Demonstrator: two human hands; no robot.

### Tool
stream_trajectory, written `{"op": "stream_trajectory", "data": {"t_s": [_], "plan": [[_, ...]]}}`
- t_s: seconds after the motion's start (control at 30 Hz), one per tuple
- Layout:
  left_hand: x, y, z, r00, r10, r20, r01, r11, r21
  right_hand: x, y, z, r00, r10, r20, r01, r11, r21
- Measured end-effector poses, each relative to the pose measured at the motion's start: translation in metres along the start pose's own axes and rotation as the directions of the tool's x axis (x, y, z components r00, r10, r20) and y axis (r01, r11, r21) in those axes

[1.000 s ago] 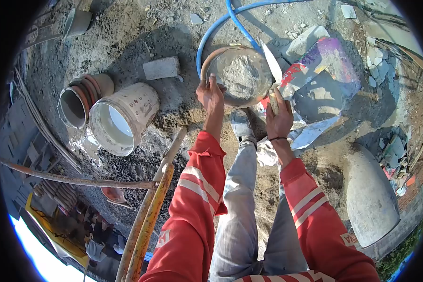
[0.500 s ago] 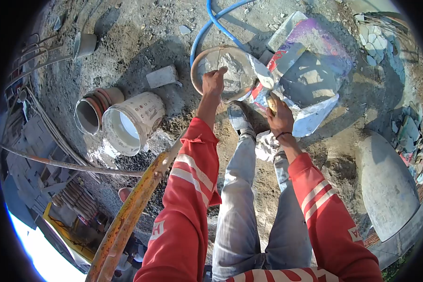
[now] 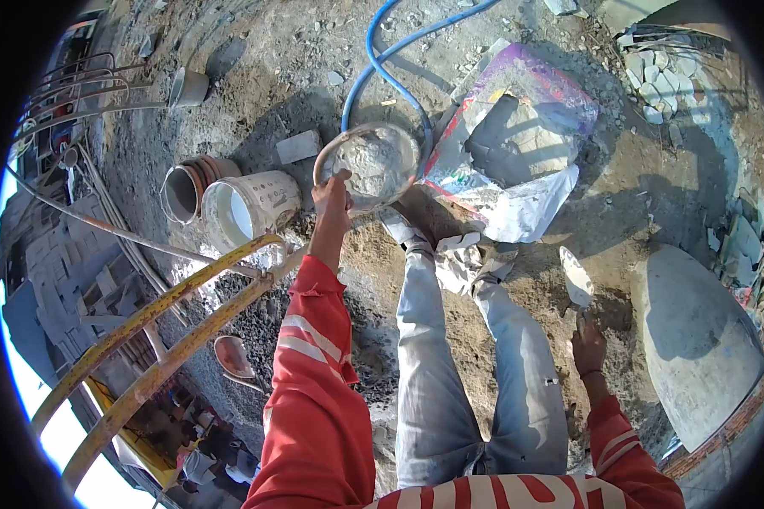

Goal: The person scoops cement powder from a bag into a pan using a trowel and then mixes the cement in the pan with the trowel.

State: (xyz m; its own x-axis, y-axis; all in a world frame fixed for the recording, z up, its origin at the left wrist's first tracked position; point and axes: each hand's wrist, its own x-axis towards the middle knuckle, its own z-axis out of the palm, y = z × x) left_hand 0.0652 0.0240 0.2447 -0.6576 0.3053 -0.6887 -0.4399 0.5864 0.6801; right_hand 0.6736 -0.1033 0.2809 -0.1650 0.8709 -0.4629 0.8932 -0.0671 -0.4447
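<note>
A: What's the biggest hazard?
B: The rusty yellow bars [image 3: 157, 318], close by the left sleeve [image 3: 314, 339]. A swing of that arm could snag them. Next, the torn bag [image 3: 571, 89]: mouth open, a knock could spill it. Blue hose [image 3: 437, 32] loops against the bowl's far side; a tug might jolt it.
A: And the bowl [image 3: 319, 157]?
B: Ahead of the feet, just beside the bag, grey powder [image 3: 378, 161] heaped inside. Left hand [image 3: 331, 197] has one edge only, fingers gripping the rim, thumb on top. Uneven pull could tip it.
A: Right hand [image 3: 589, 346]?
B: Out to the side, fingers closed on the trowel [image 3: 577, 278], handle mostly hidden. Blade points away; a careless turn could nick the shin.
A: Surface, surroundings?
B: Outdoor yard, sunlit. Rough ground [image 3: 263, 51], dirt and gravel, uneven underfoot. Big curved concrete piece [image 3: 696, 365] at right, whitish bucket [image 3: 272, 195] leaning at left, block [image 3: 298, 147] near the bowl. Broken tiles [image 3: 660, 83], far right.
</note>
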Motion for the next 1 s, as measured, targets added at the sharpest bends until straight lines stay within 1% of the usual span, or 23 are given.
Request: {"op": "stream_trajectory", "data": {"t_s": [0.07,0.1,0.17,0.23,0.3,0.33,0.37,0.4,0.43,0.5,0.57,0.6,0.63,0.67,0.7,0.77,0.8,0.83,0.87,0.9,0.93,0.97,1.0], "plan": [[-0.028,0.007,-0.017,0.999,-0.027,0.019,0.028,0.999,-0.045,-0.029,0.009,-0.023,0.978,0.177,0.11,-0.168,0.982,-0.085],[-0.043,0.007,-0.025,0.997,-0.059,0.042,0.062,0.994,-0.091,-0.044,0.017,-0.028,0.977,0.179,0.113,-0.17,0.982,-0.082],[-0.071,0.003,-0.036,0.998,-0.018,0.063,0.026,0.991,-0.129,-0.062,0.028,-0.034,0.968,0.189,0.166,-0.168,0.976,-0.136],[-0.09,-0.004,-0.043,0.996,-0.075,0.047,0.082,0.981,-0.177,-0.074,0.025,-0.033,0.968,0.197,0.157,-0.179,0.976,-0.123],[-0.099,-0.018,-0.047,0.991,-0.113,0.072,0.122,0.981,-0.147,-0.083,0.024,-0.024,0.974,0.181,0.137,-0.164,0.978,-0.13],[-0.104,-0.026,-0.047,0.989,-0.119,0.089,0.132,0.978,-0.164,-0.085,0.023,-0.013,0.991,0.125,0.052,-0.116,0.981,-0.154],[-0.106,-0.036,-0.046,0.986,-0.124,0.109,0.143,0.972,-0.184,-0.087,0.023,-0.007,0.99,0.131,0.048,-0.122,0.98,-0.157],[-0.108,-0.045,-0.045,0.982,-0.118,0.145,0.143,0.975,-0.169,-0.083,0.007,-0.005,0.971,0.227,0.079,-0.214,0.966,-0.145],[-0.107,-0.057,-0.045,0.973,-0.156,0.173,0.186,0.966,-0.177,-0.08,-0.007,-0.001,0.94,0.322,0.11,-0.306,0.942,-0.139],[-0.108,-0.082,-0.043,0.97,-0.193,0.149,0.217,0.961,-0.169,-0.075,-0.034,0.01,0.952,0.295,0.085,-0.277,0.945,-0.173],[-0.111,-0.108,-0.041,0.975,-0.188,0.116,0.204,0.966,-0.157,-0.064,-0.076,0.011,0.955,0.271,0.122,-0.274,0.962,0.006],[-0.111,-0.121,-0.042,0.973,-0.204,0.112,0.214,0.972,-0.094,-0.058,-0.092,0.016,0.955,0.271,0.122,-0.272,0.962,-0.01],[-0.109,-0.135,-0.045,0.963,-0.234,0.132,0.245,0.967,-0.073,-0.057,-0.108,0.022,0.989,0.129,0.073,-0.128,0.992,-0.02],[-0.108,-0.15,-0.045,0.971,-0.203,0.128,0.207,0.978,-0.022,-0.054,-0.126,0.029,0.999,-0.019,0.026,0.02,0.999,-0.034],[-0.107,-0.163,-0.043,0.977,-0.169,0.127,0.167,0.986,0.028,-0.048,-0.146,0.033,0.999,-0.014,0.031,0.016,0.999,-0.046],[-0.108,-0.18,-0.036,0.974,-0.208,0.09,0.197,0.974,0.114,-0.031,-0.189,0.04,0.985,0.019,0.169,-0.006,0.997,-0.076],[-0.112,-0.176,-0.037,0.967,-0.193,0.165,0.159,0.967,0.197,-0.023,-0.207,0.047,0.984,0.026,0.177,-0.011,0.996,-0.087],[-0.116,-0.174,-0.035,0.982,-0.107,0.157,0.058,0.956,0.287,-0.015,-0.224,0.053,0.981,-0.025,0.193,0.053,0.988,-0.142],[-0.111,-0.184,-0.034,0.986,-0.043,0.162,0.004,0.973,0.233,-0.009,-0.24,0.061,0.975,-0.076,0.209,0.118,0.974,-0.193],[-0.105,-0.196,-0.036,0.986,0.025,0.166,-0.054,0.983,0.177,-0.002,-0.253,0.068,0.974,-0.068,0.216,0.112,0.973,-0.2],[-0.101,-0.2,-0.039,0.985,0.02,0.17,-0.05,0.983,0.174,0.006,-0.266,0.075,0.958,-0.043,0.284,0.124,0.954,-0.274],[-0.096,-0.204,-0.041,0.981,-0.025,0.195,0.008,0.996,0.088,0.016,-0.277,0.083,0.938,-0.015,0.346,0.141,0.929,-0.343],[-0.092,-0.208,-0.045,0.972,-0.07,0.224,0.071,0.997,0.006,0.023,-0.286,0.095,0.939,-0.007,0.344,0.134,0.928,-0.347]]}}
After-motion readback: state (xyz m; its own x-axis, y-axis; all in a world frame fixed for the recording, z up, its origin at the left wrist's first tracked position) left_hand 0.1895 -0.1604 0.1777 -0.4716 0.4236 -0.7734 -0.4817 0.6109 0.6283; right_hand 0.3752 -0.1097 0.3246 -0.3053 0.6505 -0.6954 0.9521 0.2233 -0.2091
